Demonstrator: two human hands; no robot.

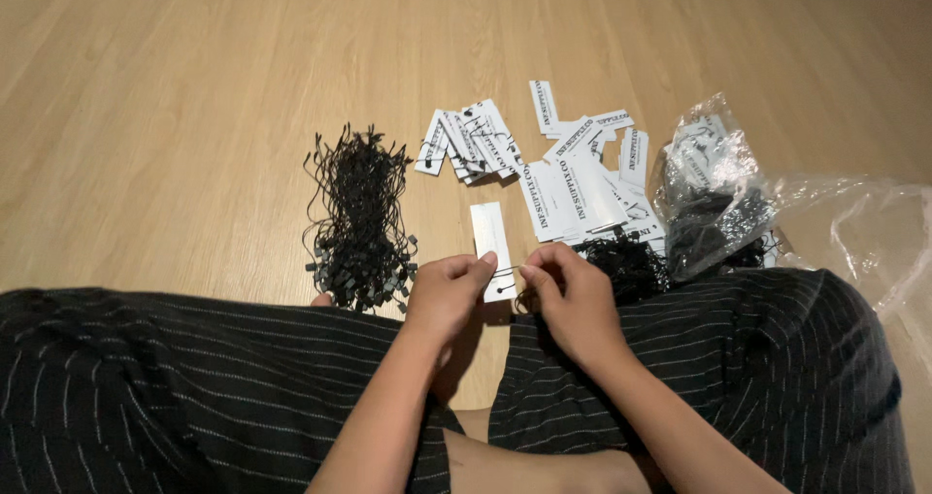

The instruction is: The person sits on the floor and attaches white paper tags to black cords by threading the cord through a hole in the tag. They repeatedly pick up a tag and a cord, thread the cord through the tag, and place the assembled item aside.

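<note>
My left hand (445, 292) pinches the lower left edge of a white rectangular paper tag (491, 237) held just above the wooden floor. My right hand (571, 295) pinches a thin black string at the tag's lower right edge, fingertips almost touching the left hand. A bundle of black string loops with small plastic locks (357, 220) lies to the left. A small black tangle of strings (629, 261) sits just right of my right hand.
A stack of strung white tags (470, 143) lies ahead, with a loose pile of white tags (581, 179) beside it. A clear plastic bag with tags and strings (714, 188) and an empty plastic wrap (859, 224) lie right. My striped trouser legs (175, 387) frame the bottom.
</note>
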